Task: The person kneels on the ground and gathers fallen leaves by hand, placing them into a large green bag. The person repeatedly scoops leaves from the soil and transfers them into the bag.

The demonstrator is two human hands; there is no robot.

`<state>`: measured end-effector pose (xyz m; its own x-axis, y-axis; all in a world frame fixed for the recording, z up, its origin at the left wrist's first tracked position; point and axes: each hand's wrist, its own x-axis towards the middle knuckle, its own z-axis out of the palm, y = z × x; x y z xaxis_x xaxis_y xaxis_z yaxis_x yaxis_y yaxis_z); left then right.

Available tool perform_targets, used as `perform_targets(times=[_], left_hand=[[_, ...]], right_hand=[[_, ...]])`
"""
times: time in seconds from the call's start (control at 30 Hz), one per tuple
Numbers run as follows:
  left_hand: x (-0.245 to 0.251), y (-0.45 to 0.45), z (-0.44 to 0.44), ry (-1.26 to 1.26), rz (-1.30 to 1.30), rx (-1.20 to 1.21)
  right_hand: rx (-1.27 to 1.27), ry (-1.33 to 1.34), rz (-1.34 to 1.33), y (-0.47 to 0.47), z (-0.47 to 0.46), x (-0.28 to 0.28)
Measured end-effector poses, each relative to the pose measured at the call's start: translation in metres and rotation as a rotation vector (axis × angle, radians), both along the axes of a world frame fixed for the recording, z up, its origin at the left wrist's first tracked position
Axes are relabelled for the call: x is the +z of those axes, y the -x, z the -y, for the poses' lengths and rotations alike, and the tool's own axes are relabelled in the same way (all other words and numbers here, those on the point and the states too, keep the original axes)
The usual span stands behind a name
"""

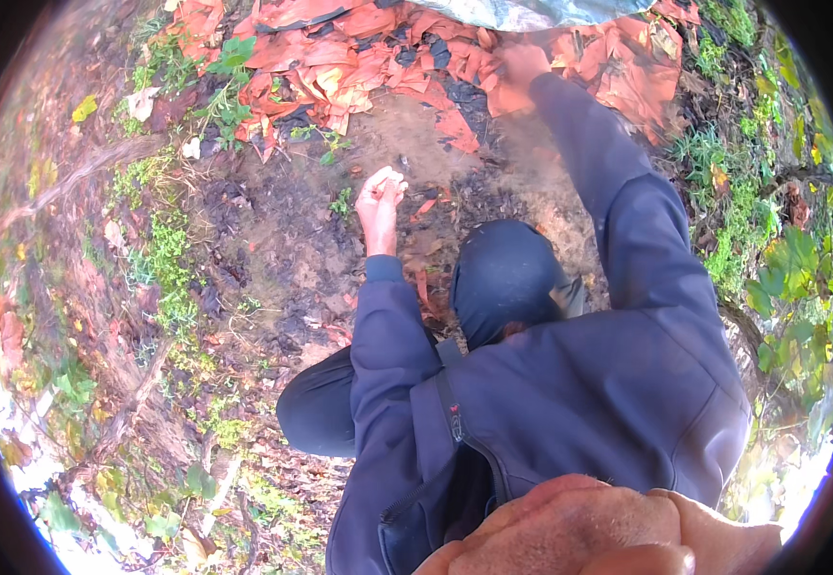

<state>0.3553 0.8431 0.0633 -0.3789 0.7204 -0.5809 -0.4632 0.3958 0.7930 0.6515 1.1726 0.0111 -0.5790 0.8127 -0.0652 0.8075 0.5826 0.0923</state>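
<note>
Torn orange plastic sheeting (pixel 316 68), mixed with dark scraps, lies crumpled on the ground in front of me. My right hand (pixel 524 66) reaches out to it at the far side; the hand is blurred, and whether its fingers grip the plastic cannot be told. Just beyond that hand is the edge of a pale, shiny sheet (pixel 531 13). Above the bare soil nearer to me, my left hand (pixel 382 198) is raised with its fingers curled and thumb bent in. Something small may be between those fingers, but it is too small to tell.
Brown soil (pixel 273 215) with dead leaves and small orange scraps lies around my bent knees. Woody stems (pixel 71 176) run along the left. Low green weeds (pixel 172 266) grow on the left, and leafy vines (pixel 790 280) stand at the right.
</note>
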Motion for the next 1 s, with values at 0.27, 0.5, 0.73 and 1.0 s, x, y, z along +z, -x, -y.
perform_targets(times=[0.27,0.5,0.73,1.0], left_hand=[[-0.013,-0.025,-0.013,-0.099,-0.362,-0.214],[0.0,-0.047,-0.008,-0.056,-1.016,-0.67],[-0.016,-0.062,0.017,-0.113,-1.13,-0.838],[-0.008,-0.065,0.011,0.064,-0.91,-0.763]], right_hand=[[0.184,0.174,-0.305,0.03,0.097,0.017],[0.456,0.36,-0.301,0.048,0.199,0.011],[0.55,0.622,-0.309,0.038,0.245,0.014],[0.171,0.209,-0.352,0.055,0.198,0.056]])
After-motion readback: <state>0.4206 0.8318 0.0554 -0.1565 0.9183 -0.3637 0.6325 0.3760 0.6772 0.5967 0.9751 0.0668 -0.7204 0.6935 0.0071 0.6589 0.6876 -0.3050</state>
